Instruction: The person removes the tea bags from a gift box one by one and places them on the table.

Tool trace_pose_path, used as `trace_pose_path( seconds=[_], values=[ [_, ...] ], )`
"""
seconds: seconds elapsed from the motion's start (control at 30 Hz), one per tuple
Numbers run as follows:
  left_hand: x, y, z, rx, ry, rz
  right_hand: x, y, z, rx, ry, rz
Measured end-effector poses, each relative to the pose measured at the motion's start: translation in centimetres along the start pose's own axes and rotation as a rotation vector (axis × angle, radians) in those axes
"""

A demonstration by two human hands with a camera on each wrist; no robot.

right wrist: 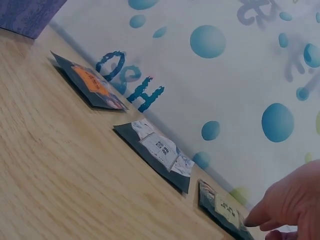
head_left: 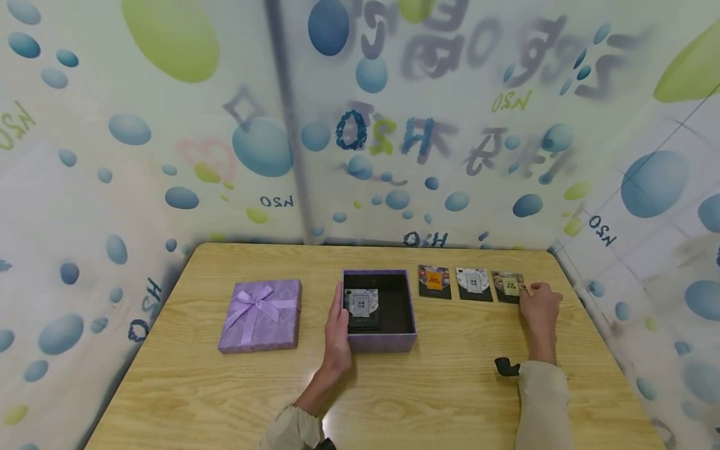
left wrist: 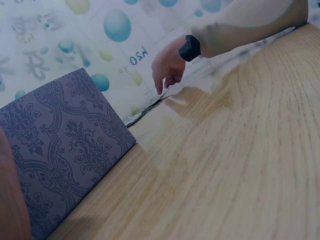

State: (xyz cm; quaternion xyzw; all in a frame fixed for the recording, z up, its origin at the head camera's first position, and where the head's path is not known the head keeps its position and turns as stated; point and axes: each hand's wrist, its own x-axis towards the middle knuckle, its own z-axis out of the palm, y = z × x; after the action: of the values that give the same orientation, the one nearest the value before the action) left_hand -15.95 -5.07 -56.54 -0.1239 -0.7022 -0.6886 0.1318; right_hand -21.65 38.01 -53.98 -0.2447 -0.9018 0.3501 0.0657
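Observation:
My left hand (head_left: 337,340) lies along the left wall of an open purple box (head_left: 382,342), its fingers straight against the side. Inside the box, to the left, are black packets with a grey-and-white label, the top packet (head_left: 362,304) showing. To the right, three flat packets lie in a row: one with an orange label (head_left: 434,281), one with a white label (head_left: 474,284) and one with a yellow-green label (head_left: 508,286). My right hand (head_left: 540,306) is at the right edge of the yellow-green packet, a fingertip (right wrist: 252,219) touching it.
A purple lid (head_left: 261,322) with a ribbon bow rests left of the box. The wooden table (head_left: 439,394) meets a wall covering (head_left: 225,200) printed with blue and green drops at the back.

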Motion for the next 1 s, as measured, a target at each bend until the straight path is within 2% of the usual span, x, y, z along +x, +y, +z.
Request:
trace_pose_path(
  seconds=[0.1,0.27,0.43,0.6,0.8,1.0],
  values=[
    [0.0,0.0,0.0,0.002,0.009,0.003,-0.1,-0.4,-0.1,-0.002,0.008,-0.003],
    [0.0,-0.1,0.0,-0.005,0.015,0.005,-0.3,-1.6,-0.3,-0.012,0.035,-0.071],
    [0.0,-0.1,0.0,-0.008,0.011,0.012,-1.0,-3.5,-0.3,0.044,0.033,-0.130],
    [0.0,-0.1,0.0,0.005,0.010,0.019,-1.7,-5.8,0.3,0.081,0.004,-0.188],
    [-0.1,-0.1,-0.1,0.006,0.010,0.022,-2.7,-8.1,1.0,0.098,-0.074,-0.229],
    [-0.1,-0.2,0.1,0.016,0.013,0.026,-3.5,-9.8,1.4,0.079,-0.083,-0.254]
  ],
)
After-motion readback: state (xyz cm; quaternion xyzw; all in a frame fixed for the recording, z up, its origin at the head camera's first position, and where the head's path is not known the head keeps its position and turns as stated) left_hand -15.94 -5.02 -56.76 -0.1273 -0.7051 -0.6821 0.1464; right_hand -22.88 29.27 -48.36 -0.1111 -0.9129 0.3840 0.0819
